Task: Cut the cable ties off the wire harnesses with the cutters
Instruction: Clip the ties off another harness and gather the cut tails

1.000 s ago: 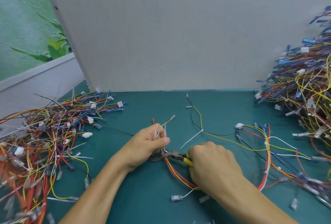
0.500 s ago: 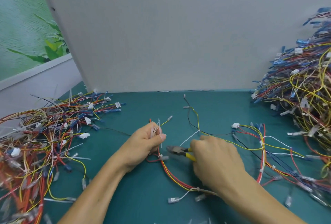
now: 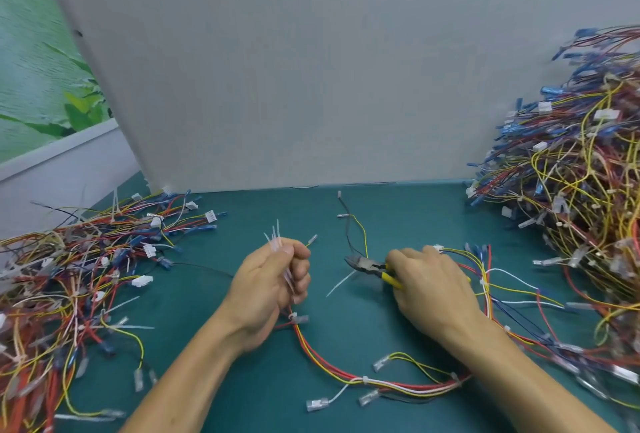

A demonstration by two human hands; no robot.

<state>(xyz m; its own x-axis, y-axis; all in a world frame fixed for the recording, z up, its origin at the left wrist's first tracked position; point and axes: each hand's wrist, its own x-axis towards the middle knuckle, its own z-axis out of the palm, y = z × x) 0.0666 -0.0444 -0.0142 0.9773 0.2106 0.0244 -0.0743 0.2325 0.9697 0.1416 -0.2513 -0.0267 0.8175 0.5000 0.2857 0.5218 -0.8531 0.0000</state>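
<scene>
Bare green counter [image 3: 263, 200] lies open along the far edge, between a tangle of wire harnesses [image 3: 69, 276] spilling over the left edge and a taller heap [image 3: 581, 190] banked in the far right corner. A grey partition [image 3: 311, 86] walls off the far edge. A black and yellow lead [image 3: 349, 235] crosses the middle. A red-and-yellow harness [image 3: 388, 383] loops toward the near edge, between left hand [image 3: 273, 287] and right hand [image 3: 429, 283].

The left hand [image 3: 270, 289] grips a bunch of cut cable ties [image 3: 276, 242]. The right hand [image 3: 431, 289] holds yellow-handled cutters [image 3: 367, 264], their tip just beside a white tie [image 3: 341, 283] on thin wires [image 3: 365, 238] over the green surface [image 3: 270, 405].
</scene>
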